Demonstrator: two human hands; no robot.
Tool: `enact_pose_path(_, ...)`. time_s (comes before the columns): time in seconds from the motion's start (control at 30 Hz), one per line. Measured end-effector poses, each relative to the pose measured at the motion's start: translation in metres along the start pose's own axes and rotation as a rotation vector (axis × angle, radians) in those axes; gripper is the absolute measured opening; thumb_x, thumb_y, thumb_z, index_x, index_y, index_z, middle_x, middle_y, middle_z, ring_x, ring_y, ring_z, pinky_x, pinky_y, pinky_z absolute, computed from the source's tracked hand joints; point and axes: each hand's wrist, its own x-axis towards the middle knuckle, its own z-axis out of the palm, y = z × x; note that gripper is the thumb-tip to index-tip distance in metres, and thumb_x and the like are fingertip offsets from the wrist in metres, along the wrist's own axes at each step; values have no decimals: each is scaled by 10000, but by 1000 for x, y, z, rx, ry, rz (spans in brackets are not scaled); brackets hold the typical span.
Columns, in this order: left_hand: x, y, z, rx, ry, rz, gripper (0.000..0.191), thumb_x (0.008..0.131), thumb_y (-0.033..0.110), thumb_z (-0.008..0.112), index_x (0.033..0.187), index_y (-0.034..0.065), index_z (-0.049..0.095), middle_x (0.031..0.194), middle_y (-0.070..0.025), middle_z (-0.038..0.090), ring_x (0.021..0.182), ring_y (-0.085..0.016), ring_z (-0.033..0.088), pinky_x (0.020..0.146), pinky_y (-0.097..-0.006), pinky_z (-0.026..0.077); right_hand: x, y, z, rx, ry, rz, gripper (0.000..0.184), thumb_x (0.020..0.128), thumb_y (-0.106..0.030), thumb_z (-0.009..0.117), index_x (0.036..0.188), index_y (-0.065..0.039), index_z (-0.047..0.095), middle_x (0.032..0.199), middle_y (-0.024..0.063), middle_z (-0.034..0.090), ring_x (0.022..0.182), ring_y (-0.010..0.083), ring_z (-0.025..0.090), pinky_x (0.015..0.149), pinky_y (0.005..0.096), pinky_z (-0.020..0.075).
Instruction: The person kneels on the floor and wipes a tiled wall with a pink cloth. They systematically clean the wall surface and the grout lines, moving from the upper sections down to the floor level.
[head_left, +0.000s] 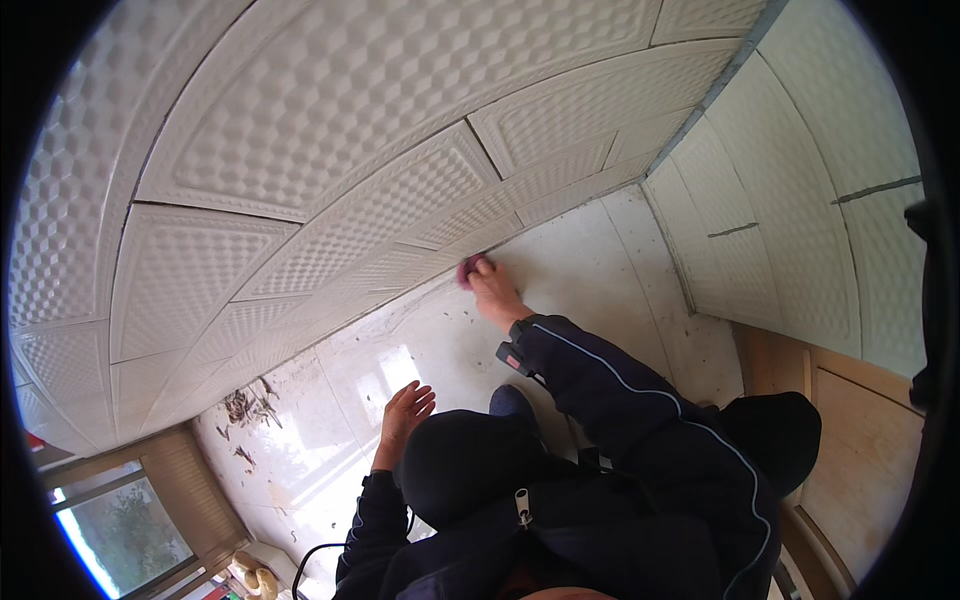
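Observation:
My right hand is closed around a dark red cloth or pad, holding it low down where the tiled wall meets the pale tiled floor. My left hand hangs beside my knee, fingers apart, with nothing in it. Small dark specks lie scattered over the floor around my right hand. The material of the red thing cannot be told, as fingers cover part of it.
Dry brown debris lies on the floor by the wall at left. A second tiled wall and a wooden door or cabinet panel stand at right. A window is at lower left. A black cable runs near my left sleeve.

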Motion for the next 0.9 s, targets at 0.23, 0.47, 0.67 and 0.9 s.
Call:
enact_pose_path(0.23, 1, -3, -10, -51, 12, 34, 486, 965, 219, 544, 1355, -35, 402, 1213, -194, 570, 1120, -289, 574, 960, -391, 487, -27, 51, -60, 389, 556, -77, 280, 681, 13, 556, 944, -43, 632, 894, 147, 643, 827, 392, 597, 703, 469, 481)
enact_pose_path(0.47, 13, -14, -1, -84, -66, -29, 466, 969, 206, 537, 1341, -45, 409, 1222, -193, 569, 1131, -293, 577, 969, -393, 486, -22, 185, -132, -378, 352, 497, 574, 806, -263, 588, 1340, -83, 475, 1288, 246, 504, 1212, 375, 445, 955, 508, 337)
enact_pose_path(0.67, 8, -14, -6, -88, -41, -9, 460, 971, 207, 534, 1342, -37, 414, 1215, -191, 570, 1130, -298, 576, 972, -388, 484, 3, 102, -51, -271, 260, 419, 516, 776, -151, 619, 1269, -72, 488, 1382, 266, 380, 1212, 402, 409, 981, 494, 331)
enact_pose_path(0.9, -2, -10, -10, -72, -1, 11, 470, 962, 228, 551, 1332, -32, 422, 1188, -175, 582, 1101, -285, 584, 951, -381, 487, -35, -27, -4, 423, -59, -59, 429, 717, 30, 570, 1123, -90, 638, 1191, 129, 581, 1065, 383, 522, 891, 444, 448)
